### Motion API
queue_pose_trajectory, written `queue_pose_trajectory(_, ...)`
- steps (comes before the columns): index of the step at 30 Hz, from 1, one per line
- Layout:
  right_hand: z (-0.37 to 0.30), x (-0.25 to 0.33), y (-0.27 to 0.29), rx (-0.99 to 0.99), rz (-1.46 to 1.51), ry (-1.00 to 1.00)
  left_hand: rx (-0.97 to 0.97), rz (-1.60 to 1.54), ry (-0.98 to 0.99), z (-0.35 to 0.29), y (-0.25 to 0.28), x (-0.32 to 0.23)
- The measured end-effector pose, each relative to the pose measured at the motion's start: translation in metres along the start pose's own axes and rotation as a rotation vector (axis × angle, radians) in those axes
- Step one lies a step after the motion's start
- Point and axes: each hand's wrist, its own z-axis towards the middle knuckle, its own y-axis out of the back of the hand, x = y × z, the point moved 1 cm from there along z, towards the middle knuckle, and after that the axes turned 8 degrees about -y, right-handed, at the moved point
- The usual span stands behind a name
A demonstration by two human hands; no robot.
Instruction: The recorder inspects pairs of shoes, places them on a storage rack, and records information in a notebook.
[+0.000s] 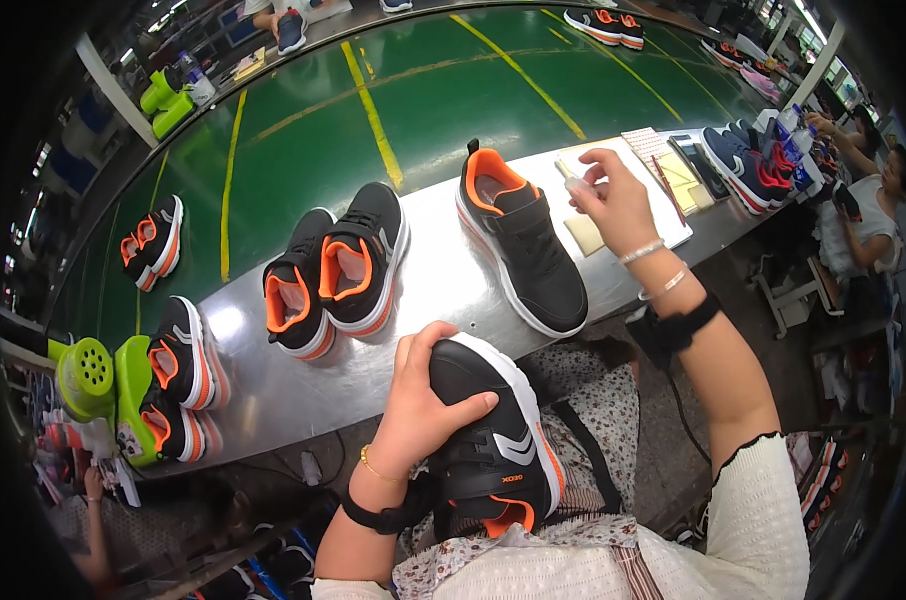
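While resting on the lap, just below the near edge of the steel desk [443, 290], held at its toe by the left hand [418, 400]: a black shoe [493, 440] with white sole, grey chevron stripes and orange lining at the heel. Fingers curled over the toe cap, thumb along the side, gripping firmly. Further off, over the right part of the desk, the right hand [613, 200], pinching a small pale bottle-like thing [576, 183] between fingertips; too small to tell more. Likely light, this shoe, and easy to turn one-handed; upper soft and yielding, of smooth synthetic leather with a broad strap across the instep, sole stiffer and rubbery with a slightly grippy rim. Best taken at the toe cap or round the heel counter, where the shape holds firm, rather than by the loose strap. On the desk, brushed metal with a dull shine, a matching single shoe [523, 245] lying lengthwise, opening showing orange padding, and well to its left a pair of shoes [335, 270] standing side by side. More pairs near the left end, beside bright green plastic holders [98, 375]. Behind the desk a glossy green conveyor belt [423, 90] with yellow lines. Just beside the right hand, a flat white board [628, 215] carrying pale pads [585, 235], then a notebook [648, 142] and navy shoes [738, 165] with red lining.
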Motion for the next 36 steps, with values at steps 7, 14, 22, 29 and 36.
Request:
queue_pose_trajectory(7,-0.154,0.049,0.023,0.450,0.228,-0.149,-0.011,0.166,-0.088,-0.001,-0.007,-0.010)
queue_pose_trajectory(14,-0.193,0.046,0.011,0.438,0.038,-0.128,-0.036,0.211,-0.057,-0.004,-0.013,-0.031)
queue_pose_trajectory(22,-0.189,0.054,0.001,0.290,-0.123,0.127,-0.050,0.261,-0.100,-0.010,-0.014,-0.030)
queue_pose_trajectory(29,-0.200,0.051,-0.002,0.304,-0.176,0.114,-0.043,0.246,-0.051,-0.014,-0.016,-0.027)
queue_pose_trajectory(36,-0.198,0.047,-0.010,0.201,-0.223,0.190,-0.045,0.279,-0.040,-0.011,-0.016,-0.032)
